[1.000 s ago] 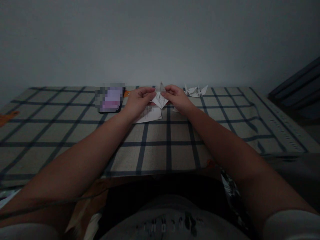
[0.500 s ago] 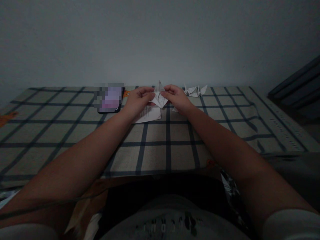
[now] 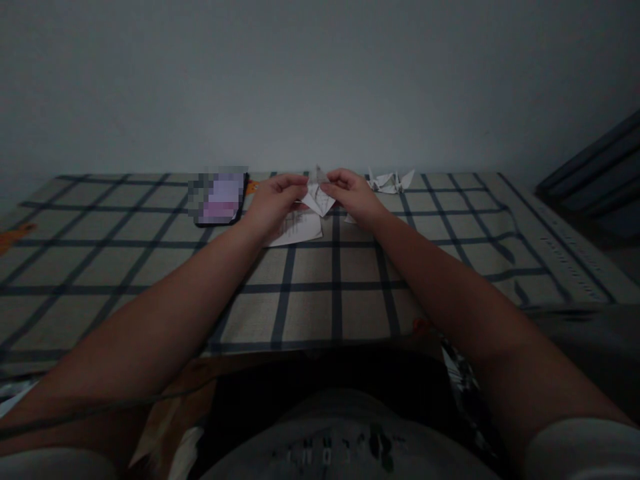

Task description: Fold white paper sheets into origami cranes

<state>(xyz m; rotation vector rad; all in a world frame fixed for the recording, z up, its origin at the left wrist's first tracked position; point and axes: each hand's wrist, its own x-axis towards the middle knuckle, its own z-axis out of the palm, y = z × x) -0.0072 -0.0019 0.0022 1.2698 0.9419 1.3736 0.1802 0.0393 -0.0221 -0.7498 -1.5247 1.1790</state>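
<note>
The folded paper point(image 3: 318, 197) sits between my 2 hands, lifted a little above the counter point(image 3: 335, 287), near its far edge by the wall. It is a small white piece, part-folded, with 1 point sticking up and a flap hanging below my fingertips. I judge it very light and thin: stiff only along its creases, limp across the flat panels, and easy to crush or tear if squeezed hard. It is dry paper, so not slippery, but so slight that a loose pinch would let it twist. The best places to hold it are the layered edges and corners beside a crease, with fingertips only.

My left hand point(image 3: 277, 200) is closed on the paper's left side, thumb and forefinger pinched together on it, the other fingers curled under. My right hand point(image 3: 353, 195) does the same on the right side, its fingertips pressed on the upper flap. The fingertips of both hands almost meet over the paper. In this dim light I cannot tell exactly which layer each one grips.

Under my left hand a flat printed sheet point(image 3: 300, 230) lies on the checked cloth. A phone point(image 3: 220, 198) lies just left of that hand, and some finished paper birds point(image 3: 391, 181) stand just beyond my right hand.
</note>
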